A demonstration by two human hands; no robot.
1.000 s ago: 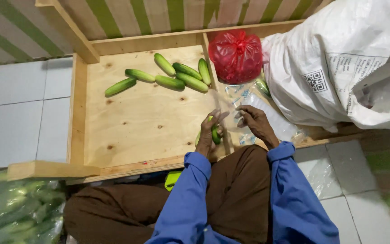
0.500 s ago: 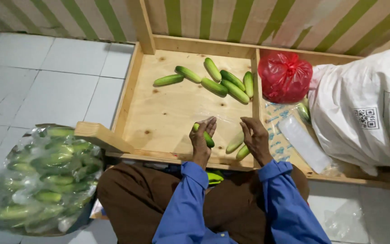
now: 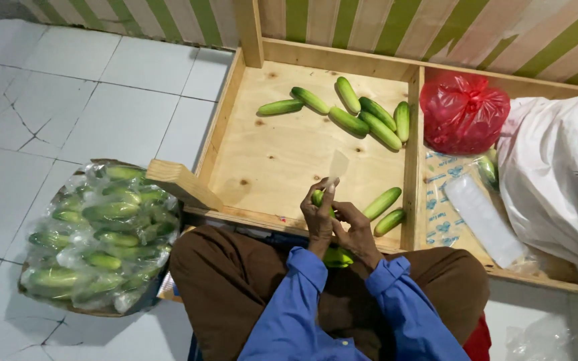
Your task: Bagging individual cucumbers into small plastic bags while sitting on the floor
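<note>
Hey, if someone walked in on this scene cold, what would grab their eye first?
Probably the hands, left hand and right hand, meeting over a cucumber and a thin clear bag at the near edge of the wooden tray. Next, the loose cucumbers at the tray's far end, and the bright red plastic bag to their right. On the floor at left sits a heap of bagged cucumbers.

Red knotted bag (image 3: 463,112), white printed sack (image 3: 556,187) (right), clear cucumber bag (image 3: 98,234) left
</note>
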